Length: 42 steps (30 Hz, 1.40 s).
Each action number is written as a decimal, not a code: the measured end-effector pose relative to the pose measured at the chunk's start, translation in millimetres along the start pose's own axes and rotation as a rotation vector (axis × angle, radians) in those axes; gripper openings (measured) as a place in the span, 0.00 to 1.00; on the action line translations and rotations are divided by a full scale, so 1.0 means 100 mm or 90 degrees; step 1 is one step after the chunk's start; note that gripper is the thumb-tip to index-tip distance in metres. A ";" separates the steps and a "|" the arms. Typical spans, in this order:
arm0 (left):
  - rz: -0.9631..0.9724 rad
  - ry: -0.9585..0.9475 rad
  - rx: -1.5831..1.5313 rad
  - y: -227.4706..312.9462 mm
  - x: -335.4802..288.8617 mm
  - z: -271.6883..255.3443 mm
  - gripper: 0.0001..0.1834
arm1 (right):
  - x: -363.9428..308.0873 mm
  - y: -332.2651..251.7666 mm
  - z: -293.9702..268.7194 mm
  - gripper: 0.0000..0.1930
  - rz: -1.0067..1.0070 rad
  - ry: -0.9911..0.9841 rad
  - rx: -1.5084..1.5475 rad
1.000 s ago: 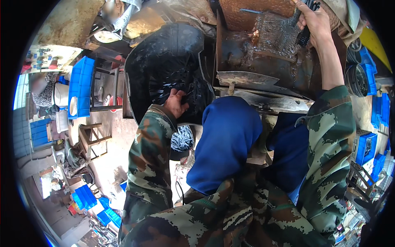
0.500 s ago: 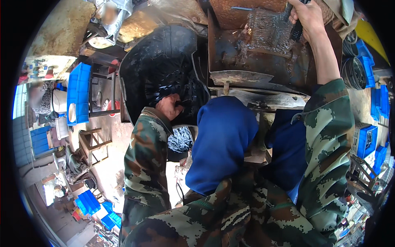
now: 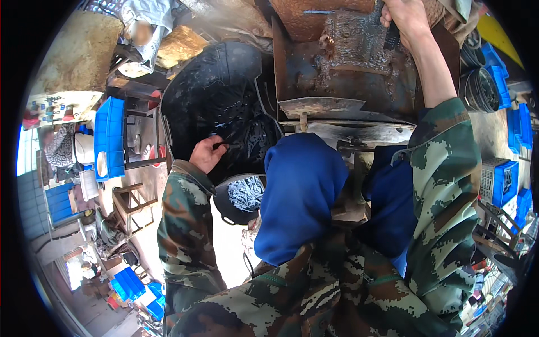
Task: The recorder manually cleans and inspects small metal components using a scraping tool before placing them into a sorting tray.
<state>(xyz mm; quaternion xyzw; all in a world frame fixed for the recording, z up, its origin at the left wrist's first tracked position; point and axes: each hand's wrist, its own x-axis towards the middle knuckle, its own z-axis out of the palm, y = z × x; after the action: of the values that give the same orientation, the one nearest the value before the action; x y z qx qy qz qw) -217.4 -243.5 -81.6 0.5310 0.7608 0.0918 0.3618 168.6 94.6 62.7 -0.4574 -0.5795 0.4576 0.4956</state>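
1. Dark strips (image 3: 255,139) lie in a black tub (image 3: 233,56), ahead and to the right of our left hand (image 3: 206,154); some of them catch the light.
2. Our left hand is over the near left part of the tub, thumb and fingertips drawn together; we cannot tell whether a strip is pinched there.
3. Our right hand (image 3: 405,18) is well apart from the left and farther forward, its fingers wrapped around a dark ribbed object (image 3: 392,38).
4. That object shows below our right hand, beside a ridged, wet-looking slab (image 3: 359,42); we cannot tell whether the two touch.
5. The slab sits in a rusty metal trough (image 3: 293,67), left of our right hand.
6. Nearer to us than our left hand, a black bucket (image 3: 222,201) holds silvery-grey slivers (image 3: 246,194).
7. Well to the left of our left hand is a blue plastic crate (image 3: 109,137).
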 end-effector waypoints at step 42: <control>0.380 -0.010 -0.617 4.12 0.44 -0.27 0.08 | 0.11 0.15 -0.02 0.11 0.014 -0.011 -0.049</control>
<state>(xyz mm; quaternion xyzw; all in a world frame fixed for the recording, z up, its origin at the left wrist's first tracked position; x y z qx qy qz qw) 62.6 -25.6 133.5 0.4966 0.4462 0.5247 0.5281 170.8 108.2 49.5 -0.4781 -0.5960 0.4443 0.4678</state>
